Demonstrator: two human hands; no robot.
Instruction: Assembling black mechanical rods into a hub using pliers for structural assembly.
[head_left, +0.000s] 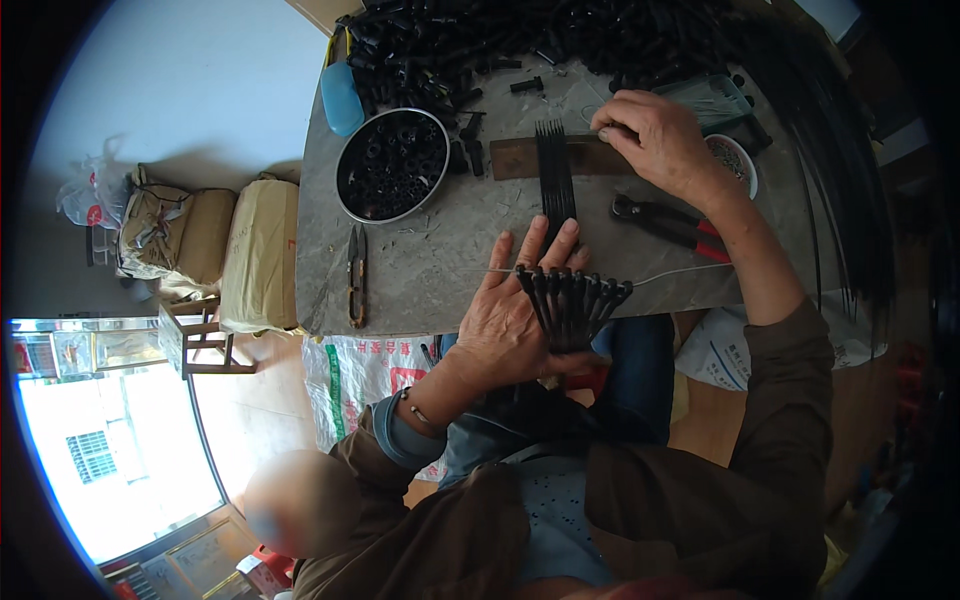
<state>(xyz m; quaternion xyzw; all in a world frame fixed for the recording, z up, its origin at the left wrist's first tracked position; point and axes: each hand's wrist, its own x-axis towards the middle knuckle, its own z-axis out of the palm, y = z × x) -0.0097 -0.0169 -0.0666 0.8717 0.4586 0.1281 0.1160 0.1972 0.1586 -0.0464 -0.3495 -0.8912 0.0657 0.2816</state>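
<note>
My left hand (505, 325) reaches over the near table edge, fingers spread over a flat row of thin black rods (556, 185) and thumb across the bundle's near end. Beside its palm, black knob-ended pieces (570, 290) fan out, strung along a thin wire (680, 270). The rods' far tips rest on a brown wooden block (515, 158). At the block's right end my right hand (655, 140) is closed in a pinch; a small dark bit shows at its fingertips, too small to name. Red-handled pliers (655, 218) lie beneath my right forearm.
A round bowl of black rings (393, 165) and scissors (357, 275) are on the left. A pile of black parts (540, 40) covers the far side. To the right are a clear tray (710, 100), a white cup (733, 165) and long black rods (820, 120).
</note>
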